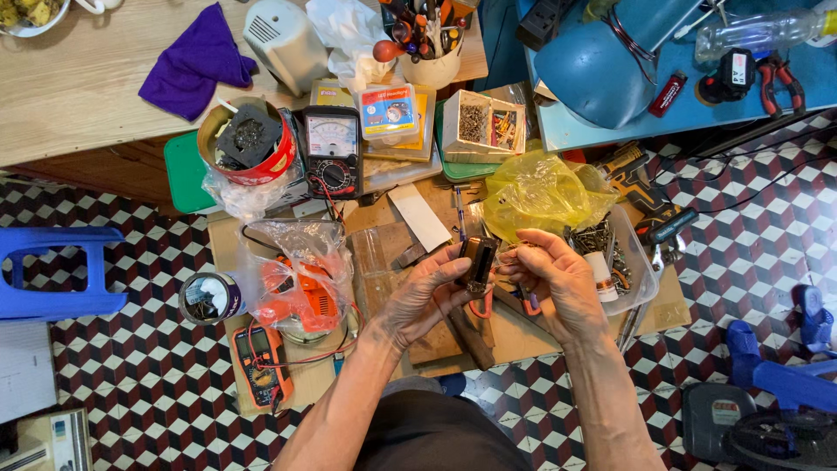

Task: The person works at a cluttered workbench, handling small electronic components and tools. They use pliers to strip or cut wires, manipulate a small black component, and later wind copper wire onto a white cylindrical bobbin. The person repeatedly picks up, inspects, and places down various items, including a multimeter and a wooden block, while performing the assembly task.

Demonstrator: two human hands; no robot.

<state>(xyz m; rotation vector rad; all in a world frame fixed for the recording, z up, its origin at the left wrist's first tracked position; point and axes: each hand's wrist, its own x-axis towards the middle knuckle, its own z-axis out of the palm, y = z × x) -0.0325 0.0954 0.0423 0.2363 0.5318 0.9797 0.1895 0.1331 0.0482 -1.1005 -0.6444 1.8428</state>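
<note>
Held above the cardboard sheet [523,336]: a small dark rectangular part [478,262], pinched upright in the left hand [427,292], thumb and fingers closed round its lower half. Just right of the part, the right hand [558,279], fingers curled, tips touching or nearly touching its upper edge; firm grip there not clear. Beyond the part, a yellow plastic bag [536,192]. Left of it, an orange tool in a clear bag [296,279]. Farther up-left, an analog meter [332,148].
</note>
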